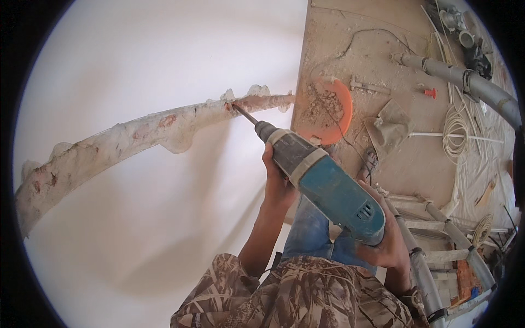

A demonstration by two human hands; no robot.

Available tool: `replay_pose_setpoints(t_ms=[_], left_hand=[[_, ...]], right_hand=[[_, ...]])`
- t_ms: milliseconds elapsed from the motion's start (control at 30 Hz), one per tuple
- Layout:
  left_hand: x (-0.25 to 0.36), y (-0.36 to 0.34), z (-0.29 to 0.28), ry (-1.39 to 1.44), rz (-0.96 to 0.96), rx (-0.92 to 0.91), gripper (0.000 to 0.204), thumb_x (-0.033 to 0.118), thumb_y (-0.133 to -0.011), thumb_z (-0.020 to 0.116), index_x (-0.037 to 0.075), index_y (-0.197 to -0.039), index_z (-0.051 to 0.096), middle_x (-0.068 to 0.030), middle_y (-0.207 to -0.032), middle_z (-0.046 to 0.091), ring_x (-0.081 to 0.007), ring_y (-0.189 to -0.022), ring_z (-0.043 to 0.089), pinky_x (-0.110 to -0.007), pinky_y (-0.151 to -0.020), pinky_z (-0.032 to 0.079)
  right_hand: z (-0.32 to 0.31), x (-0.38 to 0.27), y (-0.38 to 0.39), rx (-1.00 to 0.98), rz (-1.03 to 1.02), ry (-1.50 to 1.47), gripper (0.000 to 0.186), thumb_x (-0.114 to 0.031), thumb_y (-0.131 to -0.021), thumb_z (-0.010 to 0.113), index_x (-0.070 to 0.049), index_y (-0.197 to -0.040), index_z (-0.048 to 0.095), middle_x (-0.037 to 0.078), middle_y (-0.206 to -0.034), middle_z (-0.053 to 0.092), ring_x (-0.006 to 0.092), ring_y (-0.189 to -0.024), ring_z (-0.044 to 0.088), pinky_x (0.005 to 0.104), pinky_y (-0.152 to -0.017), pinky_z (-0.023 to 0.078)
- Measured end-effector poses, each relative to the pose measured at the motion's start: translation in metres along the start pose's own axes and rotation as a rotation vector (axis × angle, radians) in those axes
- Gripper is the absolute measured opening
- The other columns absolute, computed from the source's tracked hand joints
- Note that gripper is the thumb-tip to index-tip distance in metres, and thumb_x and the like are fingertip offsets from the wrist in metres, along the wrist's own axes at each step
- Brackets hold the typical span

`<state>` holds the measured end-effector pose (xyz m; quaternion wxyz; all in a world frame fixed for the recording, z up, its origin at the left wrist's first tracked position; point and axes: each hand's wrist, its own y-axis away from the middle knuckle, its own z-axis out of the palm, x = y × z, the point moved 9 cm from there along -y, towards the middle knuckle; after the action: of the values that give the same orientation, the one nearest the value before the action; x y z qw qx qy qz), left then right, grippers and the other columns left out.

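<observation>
Gripping the teal drill [328,186], left hand [276,183] forward, right hand [383,246] behind.

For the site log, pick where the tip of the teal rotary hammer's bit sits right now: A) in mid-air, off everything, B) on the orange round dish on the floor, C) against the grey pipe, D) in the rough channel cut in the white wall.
D: the bit of the teal rotary hammer meets the right end of the rough channel chased in the white wall.

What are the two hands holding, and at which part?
Both hold the blue rotary hammer drill: left hand around its front barrel, right hand at the rear handle.
</observation>
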<state>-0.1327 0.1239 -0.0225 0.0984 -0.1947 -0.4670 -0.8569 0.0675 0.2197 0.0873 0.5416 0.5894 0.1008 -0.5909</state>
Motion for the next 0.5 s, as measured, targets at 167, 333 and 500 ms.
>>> replay_pose_setpoints(t_ms=[167, 333, 500], left_hand=[[-0.011, 0.011, 0.008, -0.031, 0.006, -0.016, 0.064, 0.067, -0.096, 0.05, 0.015, -0.134, 0.051, -0.0061, -0.121, 0.062, -0.022, -0.115, 0.062, -0.044, -0.1, 0.052], [-0.018, 0.023, 0.017, -0.14, 0.072, 0.004, 0.071, 0.069, -0.096, 0.048, 0.012, -0.139, 0.047, -0.0073, -0.125, 0.061, -0.0219, -0.117, 0.062, -0.04, -0.101, 0.051], [-0.01, 0.039, 0.042, -0.184, 0.109, -0.094, 0.071, 0.069, -0.096, 0.048, 0.013, -0.138, 0.048, -0.0077, -0.128, 0.06, -0.0238, -0.118, 0.061, -0.043, -0.104, 0.05]], right_hand=[[-0.009, 0.014, 0.013, 0.047, 0.012, -0.31, 0.106, -0.008, -0.056, 0.074, 0.006, -0.152, 0.033, 0.017, -0.141, 0.054, 0.024, -0.13, 0.053, 0.0332, -0.111, 0.035], [-0.035, 0.024, 0.039, 0.133, 0.04, -0.312, 0.112, -0.013, -0.052, 0.078, 0.007, -0.152, 0.033, 0.018, -0.144, 0.052, 0.0237, -0.132, 0.052, 0.0337, -0.111, 0.035], [-0.038, 0.027, 0.047, 0.034, -0.007, -0.258, 0.112, -0.014, -0.052, 0.081, 0.006, -0.152, 0.034, 0.017, -0.144, 0.052, 0.0241, -0.132, 0.052, 0.0344, -0.112, 0.035]])
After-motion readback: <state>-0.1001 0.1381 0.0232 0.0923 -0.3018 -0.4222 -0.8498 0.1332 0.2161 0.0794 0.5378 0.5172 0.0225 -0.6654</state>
